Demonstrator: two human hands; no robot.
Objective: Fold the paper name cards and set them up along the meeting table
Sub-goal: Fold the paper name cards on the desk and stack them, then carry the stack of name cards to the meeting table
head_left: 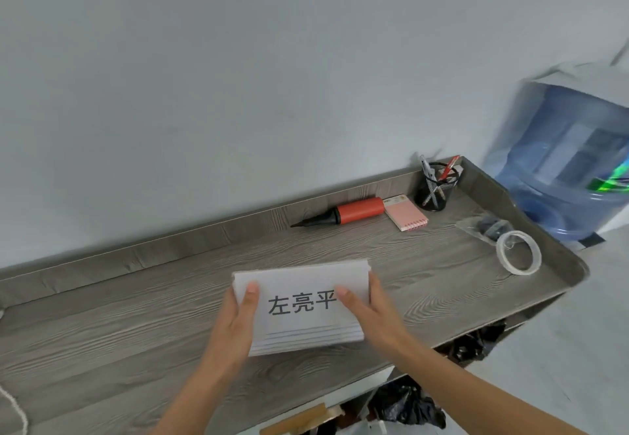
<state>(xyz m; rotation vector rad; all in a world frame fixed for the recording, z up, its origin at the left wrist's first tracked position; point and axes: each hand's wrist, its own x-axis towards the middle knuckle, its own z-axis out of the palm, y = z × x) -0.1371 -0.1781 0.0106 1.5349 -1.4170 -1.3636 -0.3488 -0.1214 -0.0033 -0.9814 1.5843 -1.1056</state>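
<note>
A stack of white paper name cards (299, 298) lies over the grey wood-grain table (136, 315), near its front edge. The top card carries three large black printed characters. My left hand (235, 319) grips the stack's left side, thumb on top and fingers underneath. At the right side, my right hand (367, 308) holds the stack the same way, its thumb beside the last character. Several sheet edges show stepped along the stack's near side.
Along the raised back lip lie a red and black hand pump (350, 213), a pink spiral notepad (406, 213) and a black mesh pen cup (434, 188). A tape roll (519, 252) and a small plastic bag (483, 225) sit at the right end. A blue water jug (565, 159) stands beyond.
</note>
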